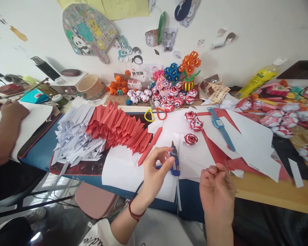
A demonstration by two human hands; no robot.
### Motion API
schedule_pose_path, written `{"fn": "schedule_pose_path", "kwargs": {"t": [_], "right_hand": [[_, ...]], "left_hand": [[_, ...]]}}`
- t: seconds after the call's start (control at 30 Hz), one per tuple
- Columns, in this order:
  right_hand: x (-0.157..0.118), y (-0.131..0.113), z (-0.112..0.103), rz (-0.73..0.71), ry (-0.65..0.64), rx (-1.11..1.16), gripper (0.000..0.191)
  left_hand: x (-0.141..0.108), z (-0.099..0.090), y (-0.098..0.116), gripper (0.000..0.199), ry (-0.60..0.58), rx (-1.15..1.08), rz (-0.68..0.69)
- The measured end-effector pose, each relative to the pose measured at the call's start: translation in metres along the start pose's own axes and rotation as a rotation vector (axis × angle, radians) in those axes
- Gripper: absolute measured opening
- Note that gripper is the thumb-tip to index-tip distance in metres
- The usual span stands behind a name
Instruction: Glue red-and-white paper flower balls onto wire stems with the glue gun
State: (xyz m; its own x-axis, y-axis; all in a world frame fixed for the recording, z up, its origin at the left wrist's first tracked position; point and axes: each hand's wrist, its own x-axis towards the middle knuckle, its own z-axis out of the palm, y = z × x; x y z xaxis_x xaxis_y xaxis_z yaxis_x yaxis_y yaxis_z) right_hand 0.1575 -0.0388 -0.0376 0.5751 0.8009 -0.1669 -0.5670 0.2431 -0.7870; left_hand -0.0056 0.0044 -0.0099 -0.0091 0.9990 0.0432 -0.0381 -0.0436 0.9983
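My left hand (156, 167) is raised over the table's front edge, thumb and forefinger apart in a C shape. Behind its fingertips lies a blue glue gun (175, 162), its nozzle pointing away from me and a glue stick trailing toward me. A thin, clear strand (191, 161) runs from near my left fingertips to my right hand (217, 186), which pinches its end. Where the strand's left end is fastened, I cannot tell. Folded red paper pieces (118, 126) stand packed in rows beside a heap of white ones (78, 133). Red-and-white paper flowers (191, 139) lie beyond the glue gun.
Yellow-and-orange scissors (156, 114) lie at the back, before crafted flowers (173, 73). A blue watch (222, 128) rests on white and red sheets to the right, near a yellow bottle (258, 80). Another person's arm (7, 133) reaches in at left. A pink stool (93, 200) stands below.
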Motion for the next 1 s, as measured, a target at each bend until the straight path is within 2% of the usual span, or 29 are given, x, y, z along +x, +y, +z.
{"fn": "schedule_pose_path", "kwargs": {"t": [0.1,0.3,0.4,0.5,0.57,0.63,0.67,0.7,0.73,0.8,0.83,0.9,0.97,1.0], "right_hand": [[-0.002,0.001,0.0,0.011,-0.001,0.004,0.023],[-0.002,0.0,0.0,-0.025,0.003,0.022,0.024],[0.001,-0.005,-0.001,-0.065,0.043,0.043,0.024],[0.007,-0.013,-0.004,-0.1,0.085,0.065,0.025],[0.012,-0.018,-0.006,-0.116,0.08,0.07,0.027],[0.017,-0.022,-0.008,-0.139,0.06,0.069,0.027],[0.019,-0.023,-0.009,-0.152,0.054,0.072,0.027],[0.021,-0.023,-0.009,-0.159,0.055,0.08,0.027],[0.023,-0.023,-0.009,-0.161,0.062,0.094,0.027],[0.023,-0.021,-0.008,-0.145,0.088,0.126,0.027],[0.023,-0.019,-0.007,-0.132,0.098,0.138,0.027],[0.02,-0.016,-0.006,-0.103,0.102,0.149,0.026],[0.017,-0.013,-0.005,-0.078,0.094,0.145,0.024],[0.015,-0.012,-0.005,-0.071,0.088,0.139,0.023]], "left_hand": [[0.0,0.001,0.0,0.015,0.021,0.0,0.004],[-0.005,0.003,0.0,0.026,0.039,0.093,0.003],[-0.008,-0.006,0.0,0.037,0.086,0.137,-0.028],[0.001,-0.038,0.007,0.048,0.043,0.097,-0.123],[0.014,-0.069,0.018,0.041,0.036,0.207,-0.121],[0.026,-0.098,0.031,0.024,0.326,0.353,0.087],[0.03,-0.109,0.036,0.021,0.44,0.335,0.164],[0.032,-0.117,0.04,0.03,0.474,0.298,0.197],[0.031,-0.119,0.042,0.044,0.457,0.267,0.204],[0.026,-0.111,0.038,0.056,0.297,0.266,0.152],[0.022,-0.102,0.033,0.05,0.192,0.318,0.123],[0.014,-0.077,0.021,0.02,0.014,0.469,0.139],[0.008,-0.051,0.009,0.02,-0.091,0.552,0.228],[0.007,-0.041,0.005,0.014,-0.118,0.598,0.275]]}}
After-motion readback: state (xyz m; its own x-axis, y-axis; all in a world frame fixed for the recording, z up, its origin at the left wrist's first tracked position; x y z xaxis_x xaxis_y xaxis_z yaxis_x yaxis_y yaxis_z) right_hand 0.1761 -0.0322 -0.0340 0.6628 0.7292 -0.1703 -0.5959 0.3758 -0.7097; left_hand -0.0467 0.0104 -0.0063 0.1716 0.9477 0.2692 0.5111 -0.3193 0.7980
